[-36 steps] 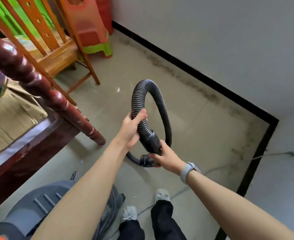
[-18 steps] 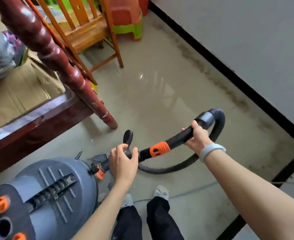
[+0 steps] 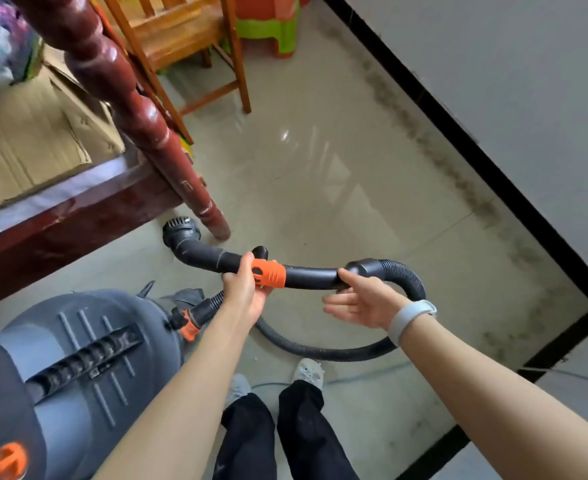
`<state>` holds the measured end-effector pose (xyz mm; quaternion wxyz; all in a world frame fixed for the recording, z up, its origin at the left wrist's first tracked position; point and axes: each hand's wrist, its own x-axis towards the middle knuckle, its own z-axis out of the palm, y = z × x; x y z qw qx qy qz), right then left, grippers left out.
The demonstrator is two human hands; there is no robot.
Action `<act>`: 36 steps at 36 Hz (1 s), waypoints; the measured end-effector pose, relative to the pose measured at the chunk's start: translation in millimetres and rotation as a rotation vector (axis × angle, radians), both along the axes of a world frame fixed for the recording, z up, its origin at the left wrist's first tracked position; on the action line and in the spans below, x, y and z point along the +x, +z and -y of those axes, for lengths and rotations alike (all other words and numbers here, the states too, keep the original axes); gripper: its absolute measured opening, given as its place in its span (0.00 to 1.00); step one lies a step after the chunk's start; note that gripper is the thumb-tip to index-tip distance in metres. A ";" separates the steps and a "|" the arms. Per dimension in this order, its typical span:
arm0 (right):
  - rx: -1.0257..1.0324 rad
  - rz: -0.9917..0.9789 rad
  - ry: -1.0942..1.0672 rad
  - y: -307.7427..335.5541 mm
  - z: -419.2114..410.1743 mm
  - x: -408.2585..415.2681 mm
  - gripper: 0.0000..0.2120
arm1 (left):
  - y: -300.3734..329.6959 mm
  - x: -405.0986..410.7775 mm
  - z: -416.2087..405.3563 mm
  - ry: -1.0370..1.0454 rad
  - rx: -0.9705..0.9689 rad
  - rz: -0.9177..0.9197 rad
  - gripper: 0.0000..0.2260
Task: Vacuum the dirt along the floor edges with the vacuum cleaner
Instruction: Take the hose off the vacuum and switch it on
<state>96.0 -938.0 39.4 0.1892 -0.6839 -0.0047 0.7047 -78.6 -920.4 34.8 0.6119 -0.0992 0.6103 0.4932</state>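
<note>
Grey plastic makes up the round vacuum cleaner [image 3: 74,368], which sits nearest, by the person's feet, with orange knobs on top. A black ribbed hose [image 3: 337,353] leaves its front and curls along the floor [image 3: 320,174] in a big loop. Just past the vacuum cleaner, the left hand [image 3: 244,292] has a tight grip around the smooth black wand [image 3: 306,277], right at its orange collar [image 3: 268,277]. The right hand [image 3: 361,301] is loose, fingers spread out flat, only its thumb touching the wand from below. The wand bends and ends in a round brush head [image 3: 178,230]. Beyond the vacuum cleaner stands a shiny dark red wooden bed leg [image 3: 136,109]. Farther off, dark dirt [image 3: 424,133] runs in a smudgy line beside the black skirting [image 3: 458,129].
</note>
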 end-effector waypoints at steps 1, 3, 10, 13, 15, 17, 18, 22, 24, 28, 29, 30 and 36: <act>0.073 0.196 0.250 0.8 1.5 2.0 0.14 | -0.7 -3.1 -1.8 -0.030 0.023 -0.017 0.07; 0.285 0.595 0.676 -1.5 0.3 4.8 0.13 | -3.5 -9.2 -6.3 -0.111 0.080 -0.053 0.04; 0.762 0.664 1.313 8.1 0.8 -42.4 0.24 | 11.1 -15.1 -9.1 -0.464 0.220 -0.121 0.09; 0.831 0.784 1.225 11.1 6.2 -65.2 0.13 | 16.1 -32.0 -5.7 -0.570 0.281 -0.215 0.08; 0.862 0.832 1.222 12.9 10.5 -75.7 0.10 | 17.4 -47.6 -2.2 -0.661 0.304 -0.312 0.07; 0.923 0.877 1.219 13.2 15.4 -84.8 0.12 | 22.4 -64.7 4.5 -0.721 0.305 -0.424 0.05; 0.957 0.893 1.221 13.2 16.9 -89.2 0.14 | 24.6 -73.7 8.9 -0.731 0.313 -0.469 0.05; 1.032 0.792 1.276 20.2 18.3 -111.5 0.22 | 32.1 -111.9 35.3 -0.707 0.303 -0.512 0.05; 1.048 0.694 1.330 26.8 18.3 -125.8 0.22 | 33.0 -131.0 47.6 -0.598 0.268 -0.364 0.04; 1.053 0.558 1.455 37.9 21.1 -164.2 0.18 | 36.1 -169.5 67.5 -0.203 0.332 -0.010 0.11; 1.064 0.561 1.479 40.1 22.2 -173.5 0.18 | 36.9 -177.7 71.8 -0.185 0.336 -0.025 0.13; 1.079 0.576 1.497 41.5 23.6 -182.1 0.17 | 36.2 -185.1 76.0 -0.193 0.337 -0.062 0.12; 1.242 0.756 1.451 46.1 35.1 -233.2 0.20 | 38.0 -211.0 94.4 -0.227 0.312 -0.235 0.06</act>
